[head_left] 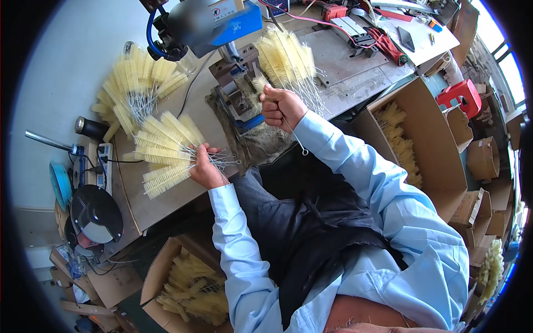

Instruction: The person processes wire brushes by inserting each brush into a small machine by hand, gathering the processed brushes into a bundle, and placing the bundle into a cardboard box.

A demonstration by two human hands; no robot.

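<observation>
My left hand (207, 168) is closed around the wire stems of a fanned bunch of pale yellow bristle brushes (167, 145); their looped ends stick out to its right. My right hand (282, 107) pinches a single brush (259, 84), whose bristle head points up toward the metal fixture (235, 91) and whose wire runs down to a loop below the hand. Behind my right hand lies a pile of brushes (286, 55). Another pile (133, 80) sits at the left of the bench, beyond the bunch in my left hand.
A blue machine head (239, 25) hangs above the fixture. Cardboard boxes of brushes stand at the right (438, 161) and below the bench (158, 272). A black grinding disc (97, 213) is at the left. Red tools and a phone (406, 39) lie at the back right.
</observation>
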